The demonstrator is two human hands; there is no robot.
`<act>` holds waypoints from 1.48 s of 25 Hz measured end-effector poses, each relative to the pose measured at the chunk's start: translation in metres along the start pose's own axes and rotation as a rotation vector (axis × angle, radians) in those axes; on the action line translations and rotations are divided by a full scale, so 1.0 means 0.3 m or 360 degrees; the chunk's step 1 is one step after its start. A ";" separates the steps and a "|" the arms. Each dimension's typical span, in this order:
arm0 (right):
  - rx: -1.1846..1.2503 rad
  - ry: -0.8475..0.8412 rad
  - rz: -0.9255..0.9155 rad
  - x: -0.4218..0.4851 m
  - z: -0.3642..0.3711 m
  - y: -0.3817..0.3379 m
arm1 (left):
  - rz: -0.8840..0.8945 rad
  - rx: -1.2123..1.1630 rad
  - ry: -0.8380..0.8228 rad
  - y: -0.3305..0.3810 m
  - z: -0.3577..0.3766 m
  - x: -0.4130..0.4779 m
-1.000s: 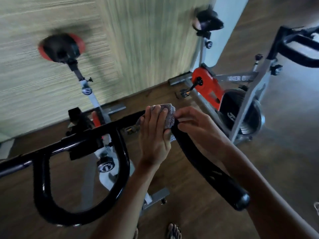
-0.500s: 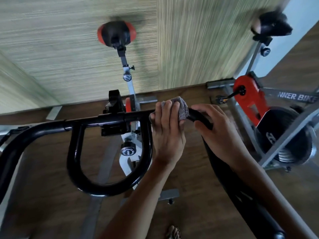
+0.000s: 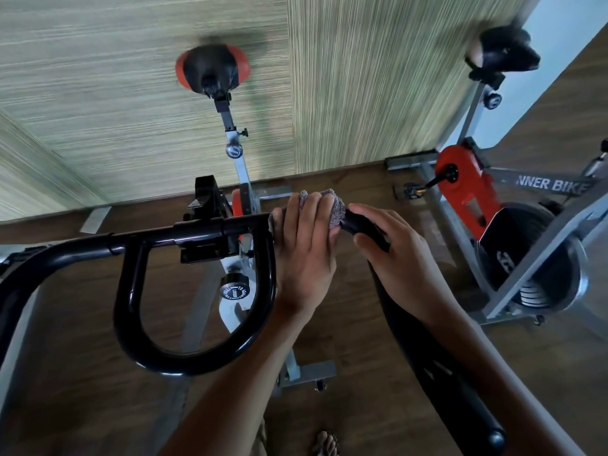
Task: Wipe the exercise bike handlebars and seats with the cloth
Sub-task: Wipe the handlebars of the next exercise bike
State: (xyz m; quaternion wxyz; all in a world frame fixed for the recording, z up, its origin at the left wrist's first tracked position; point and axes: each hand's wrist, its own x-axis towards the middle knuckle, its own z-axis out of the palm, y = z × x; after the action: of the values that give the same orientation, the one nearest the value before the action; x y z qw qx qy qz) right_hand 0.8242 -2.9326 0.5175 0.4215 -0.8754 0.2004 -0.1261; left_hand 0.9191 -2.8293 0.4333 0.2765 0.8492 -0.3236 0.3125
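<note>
The handlebars (image 3: 197, 235) are glossy black throughout, with pale glints on the curved loop. The cloth (image 3: 332, 205) at mid-frame is mottled grey-mauve with a fine knitted speckle. The seat (image 3: 212, 69) at upper centre is black with red-orange flanks. The second seat (image 3: 506, 49) at upper right is black. The wall (image 3: 98, 93) has fine green-and-beige streaks, and the floor (image 3: 329, 373) a dark brown wood grain. At right are a red-orange chain guard (image 3: 460, 179) and a grey frame (image 3: 549, 185) lettered in white.

Cloth (image 3: 334, 209) under left hand (image 3: 304, 258) on handlebar (image 3: 148, 240)
</note>
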 end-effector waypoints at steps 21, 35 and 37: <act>0.0148 -0.0445 0.0459 -0.208 -0.068 -0.481 | -0.0569 -0.0501 -0.0551 0.010 -0.582 -0.008; -0.0026 0.0122 0.0364 -0.283 0.363 -0.485 | -0.0558 -0.0454 -0.0906 -0.303 -0.693 -0.075; -0.0209 0.0130 0.0258 -0.285 0.403 -0.445 | -0.0431 -0.0206 -0.0959 -0.383 -0.694 -0.118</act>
State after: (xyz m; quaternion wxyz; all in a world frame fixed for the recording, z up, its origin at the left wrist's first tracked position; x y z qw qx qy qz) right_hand 0.8281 -2.7350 0.5443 0.3635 -0.8762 0.2954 -0.1137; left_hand 0.9077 -2.6026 0.5132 0.2609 0.9194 -0.2941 -0.0133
